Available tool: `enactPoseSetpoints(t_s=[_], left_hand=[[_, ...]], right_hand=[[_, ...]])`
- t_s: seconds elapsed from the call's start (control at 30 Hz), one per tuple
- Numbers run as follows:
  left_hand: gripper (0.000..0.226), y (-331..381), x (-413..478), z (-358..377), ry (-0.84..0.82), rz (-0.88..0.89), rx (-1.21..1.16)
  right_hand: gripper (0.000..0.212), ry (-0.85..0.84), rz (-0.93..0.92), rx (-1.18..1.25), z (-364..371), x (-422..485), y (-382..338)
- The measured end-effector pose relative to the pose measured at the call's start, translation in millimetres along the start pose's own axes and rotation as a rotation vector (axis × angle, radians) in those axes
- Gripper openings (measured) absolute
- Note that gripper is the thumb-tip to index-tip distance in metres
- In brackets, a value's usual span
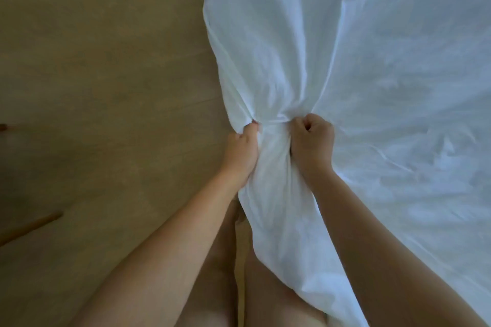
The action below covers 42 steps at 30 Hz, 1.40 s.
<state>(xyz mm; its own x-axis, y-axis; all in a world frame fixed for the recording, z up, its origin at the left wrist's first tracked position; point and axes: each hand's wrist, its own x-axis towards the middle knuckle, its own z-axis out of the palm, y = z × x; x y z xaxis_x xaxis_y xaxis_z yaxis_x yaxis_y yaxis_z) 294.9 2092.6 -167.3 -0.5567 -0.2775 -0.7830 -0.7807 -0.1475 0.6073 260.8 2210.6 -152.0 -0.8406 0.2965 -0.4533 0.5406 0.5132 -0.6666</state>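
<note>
Both hands, left hand [243, 150] and right hand [312, 141], clench the white sheet [372, 61] bunched between their curled fingers [251, 129].

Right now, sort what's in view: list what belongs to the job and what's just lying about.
In the job: white sheet, bunched; left hand and right hand, both gripping it.
Lying about: brown strip at far left; wooden floor.
</note>
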Motion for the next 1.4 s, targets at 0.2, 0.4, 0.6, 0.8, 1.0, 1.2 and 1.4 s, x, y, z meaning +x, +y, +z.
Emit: enactPoseSetpoints(t_s=[0.2,0.4,0.6,0.8,1.0,1.2,1.4], left_hand=[[0.035,-23.4,42.6,-10.1,0.157,-0.201,0.135],[0.095,-79.3,-18.2,-23.0,-0.434,-0.502,0.058],[0.044,-119.7,-81.8,18.8,-0.332,-0.385,0.115],[0.015,-115.1,-51.6,-19.1,-0.042,-0.149,0.304],[0.075,-183.8,-108.7,18.3,-0.399,-0.464,0.132],[0.074,-264.5,-195.6,66.9,-0.569,-0.591,0.179],[0.052,-323.9,-258.6,102.6,-0.663,-0.656,0.137]], right_hand=[[0.038,-0.009,0.105,-0.128,-14.6,-40.1,60.0],[0.037,0.002,0.065,-0.391,-37.3,-141.7,148.4],[0.073,0.074,0.199,-0.459,-52.9,-203.7,184.0],[0.062,0.054,0.27,-0.395,-60.0,-232.3,202.2],[0.048,0.067,0.378,-0.304,-60.0,-285.4,243.1],[0.033,0.527,0.698,0.325,-67.8,-341.8,288.5],[0.041,0.802,1.101,1.211,-94.8,-408.0,372.3]])
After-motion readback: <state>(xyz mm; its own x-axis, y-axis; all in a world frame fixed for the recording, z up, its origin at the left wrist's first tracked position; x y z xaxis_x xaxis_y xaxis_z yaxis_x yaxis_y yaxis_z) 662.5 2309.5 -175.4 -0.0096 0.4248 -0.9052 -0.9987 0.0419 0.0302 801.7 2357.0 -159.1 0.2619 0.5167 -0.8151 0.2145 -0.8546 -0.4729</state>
